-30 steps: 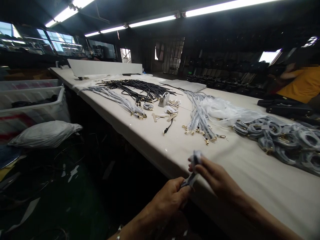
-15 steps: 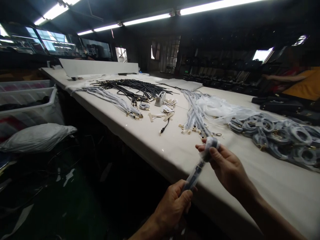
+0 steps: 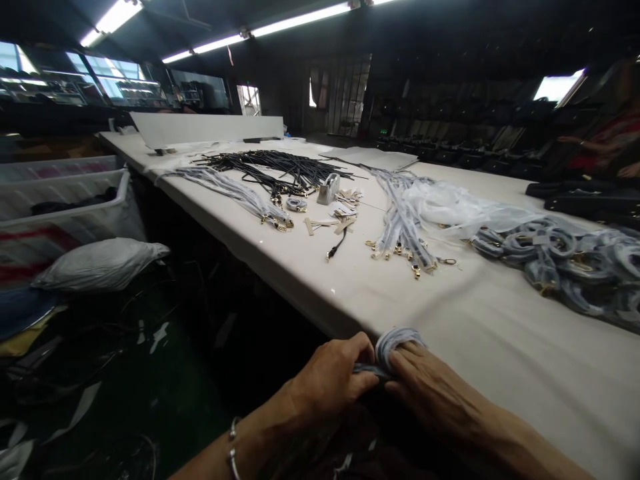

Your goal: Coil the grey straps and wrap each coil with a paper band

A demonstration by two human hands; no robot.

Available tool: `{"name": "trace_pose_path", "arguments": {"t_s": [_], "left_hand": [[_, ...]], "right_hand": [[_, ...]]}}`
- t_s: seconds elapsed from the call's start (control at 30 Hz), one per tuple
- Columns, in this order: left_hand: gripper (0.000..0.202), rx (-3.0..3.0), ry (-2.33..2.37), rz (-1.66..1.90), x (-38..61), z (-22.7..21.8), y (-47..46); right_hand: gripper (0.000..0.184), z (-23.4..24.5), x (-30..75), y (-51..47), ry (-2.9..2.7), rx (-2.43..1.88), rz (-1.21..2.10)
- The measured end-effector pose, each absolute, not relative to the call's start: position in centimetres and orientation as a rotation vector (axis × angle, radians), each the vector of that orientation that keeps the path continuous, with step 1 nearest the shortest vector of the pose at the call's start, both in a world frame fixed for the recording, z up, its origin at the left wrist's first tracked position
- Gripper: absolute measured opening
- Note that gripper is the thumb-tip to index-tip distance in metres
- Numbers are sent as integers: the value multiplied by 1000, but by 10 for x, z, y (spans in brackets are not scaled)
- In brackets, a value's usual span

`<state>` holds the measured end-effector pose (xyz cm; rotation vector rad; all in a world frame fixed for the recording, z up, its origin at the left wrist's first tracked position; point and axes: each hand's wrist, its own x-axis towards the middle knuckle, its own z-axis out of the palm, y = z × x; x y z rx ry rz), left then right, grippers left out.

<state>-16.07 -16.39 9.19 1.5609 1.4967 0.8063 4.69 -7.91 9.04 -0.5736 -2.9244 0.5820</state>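
A plastic-wrapped strap point(image 3: 399, 340), dark under its clear film, is wound into a round coil at the table's near edge. My right hand point(image 3: 425, 377) is closed on this coil, with its fingers inside the loop. The strap's trailing length lies pinched in my left hand point(image 3: 340, 370), just left of the coil. Beyond my hands, a bundle of wrapped straps point(image 3: 403, 227) with gold clasps lies on the table. Coiled wrapped straps point(image 3: 565, 260) are heaped to the right.
The long pale table point(image 3: 300, 267) bears black straps point(image 3: 280, 170), more wrapped straps point(image 3: 230, 193), a tape dispenser point(image 3: 329, 189) and paper strips point(image 3: 345, 210). White bins point(image 3: 123, 187) and a stuffed bag point(image 3: 103, 263) stand left. A person in red point(image 3: 600, 143) is at far right.
The strap went from a small roll held up over the table to a wider coil, lower and nearer me. Both hands came closer together. The person in yellow at the right has left view.
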Motion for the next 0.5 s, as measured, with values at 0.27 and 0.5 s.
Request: {"name": "trace_pose_path", "arguments": {"t_s": [0.27, 0.5], "left_hand": [[12, 1828, 1465, 667, -161, 112, -142], [17, 1545, 1168, 611, -163, 112, -124]], "right_hand": [[3, 101, 58, -83, -2909, -807, 590], [13, 110, 68, -92, -2953, -829, 704]]}}
